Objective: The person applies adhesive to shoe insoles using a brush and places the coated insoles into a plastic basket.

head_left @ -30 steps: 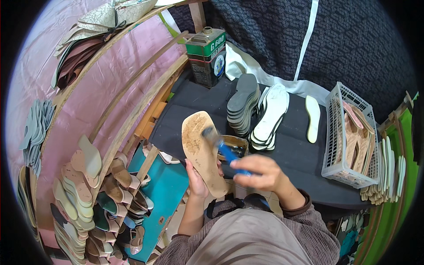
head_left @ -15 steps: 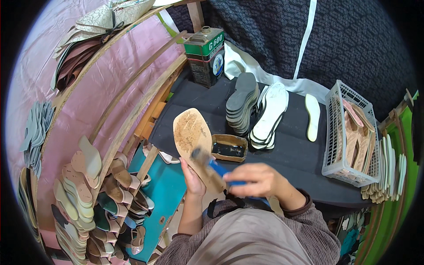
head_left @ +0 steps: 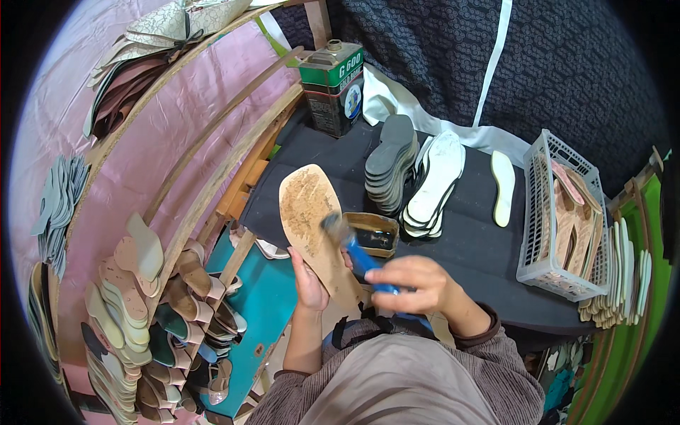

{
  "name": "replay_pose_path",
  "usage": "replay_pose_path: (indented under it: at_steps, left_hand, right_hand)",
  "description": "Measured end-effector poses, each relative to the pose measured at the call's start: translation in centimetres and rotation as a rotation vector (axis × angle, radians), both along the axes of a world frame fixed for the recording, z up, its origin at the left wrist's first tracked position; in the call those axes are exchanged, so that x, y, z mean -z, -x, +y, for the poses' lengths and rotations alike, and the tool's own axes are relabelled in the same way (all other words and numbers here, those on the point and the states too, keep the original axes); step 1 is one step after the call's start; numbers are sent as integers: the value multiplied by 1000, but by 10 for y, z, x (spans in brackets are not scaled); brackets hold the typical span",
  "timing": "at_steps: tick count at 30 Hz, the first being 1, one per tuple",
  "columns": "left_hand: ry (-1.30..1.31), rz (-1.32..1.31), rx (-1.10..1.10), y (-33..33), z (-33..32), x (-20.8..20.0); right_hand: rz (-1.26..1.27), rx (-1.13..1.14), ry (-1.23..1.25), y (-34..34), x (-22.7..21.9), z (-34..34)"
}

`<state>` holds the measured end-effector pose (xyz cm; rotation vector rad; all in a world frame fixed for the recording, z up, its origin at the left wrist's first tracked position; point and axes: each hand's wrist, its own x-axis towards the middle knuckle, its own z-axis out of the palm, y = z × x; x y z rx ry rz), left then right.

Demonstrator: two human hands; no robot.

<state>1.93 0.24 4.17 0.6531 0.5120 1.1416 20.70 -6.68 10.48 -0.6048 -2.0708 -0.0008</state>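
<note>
Dark cloth covers the worktable (head_left: 460, 234), with a pink wall and curved wooden racks of soles off to the person's left. Their left hand (head_left: 309, 283) is wrapped around the lower end of a tan insole (head_left: 312, 219), fingers curled behind it and thumb in front, holding it tilted up over the table's near edge. Their right hand (head_left: 414, 285) is closed in a tight fist on the blue handle of a brush (head_left: 354, 248), its bristle head touching the insole's face. Just behind the brush sits a shallow tin of glue (head_left: 375, 232). Farther back stand a stack of grey soles (head_left: 389, 163), white soles (head_left: 435, 180), a green can (head_left: 333, 85) and a white basket (head_left: 559, 219) to the right.
</note>
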Motion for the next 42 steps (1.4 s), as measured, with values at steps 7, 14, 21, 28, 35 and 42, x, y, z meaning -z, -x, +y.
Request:
replay_pose_path:
  at_steps: [7, 14, 21, 28, 35, 42]
  left_hand:
    - [4, -43, 27, -2, 2, 4]
    - [23, -95, 19, -9, 0, -5]
    - [-10, -139, 17, -4, 7, 12]
    - [134, -109, -70, -9, 10, 24]
    - [20, -82, 18, -9, 6, 4]
    - [-40, -109, 42, 1, 12, 12]
  right_hand:
    - [30, 120, -29, -2, -2, 2]
    - [41, -104, 64, -1, -5, -1]
    - [17, -193, 114, 9, -3, -4]
    - [87, -13, 7, 9, 1, -2]
    - [97, -26, 71, 7, -4, -4]
    - [88, -178, 188, 9, -1, -7]
